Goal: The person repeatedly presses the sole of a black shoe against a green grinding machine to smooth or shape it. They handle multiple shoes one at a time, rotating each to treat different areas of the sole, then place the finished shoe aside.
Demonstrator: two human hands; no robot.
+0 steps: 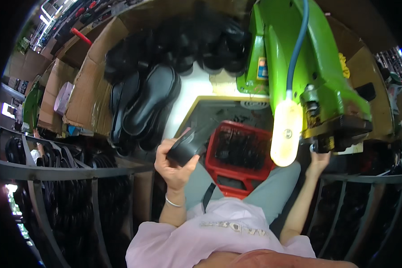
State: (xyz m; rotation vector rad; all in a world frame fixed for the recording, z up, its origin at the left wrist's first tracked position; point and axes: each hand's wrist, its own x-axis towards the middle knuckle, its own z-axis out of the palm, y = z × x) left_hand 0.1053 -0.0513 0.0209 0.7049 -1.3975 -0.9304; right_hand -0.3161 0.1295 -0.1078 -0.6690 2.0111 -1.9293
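Observation:
My left hand (175, 169) is closed round a black shoe sole (186, 149), which is tilted up over my lap, left of a red plastic basket (212, 154). My right hand (318, 161) reaches up to the dark working head (339, 131) of a green machine (317, 58). Its fingertips are partly hidden under that head, so what they touch or hold is unclear. A bright lamp (286, 134) on a blue cable shines between my hands. Farther off on the left, several black soles (152, 100) lie stacked on a white surface (194, 87).
Black scraps lie inside the basket, between my knees. Cardboard (91, 82) walls in the pile on the left. Metal racks with black pieces flank me, with a left rail (76, 172) and a right rail (366, 178). A yellow-edged frame (228, 98) lies beyond the basket.

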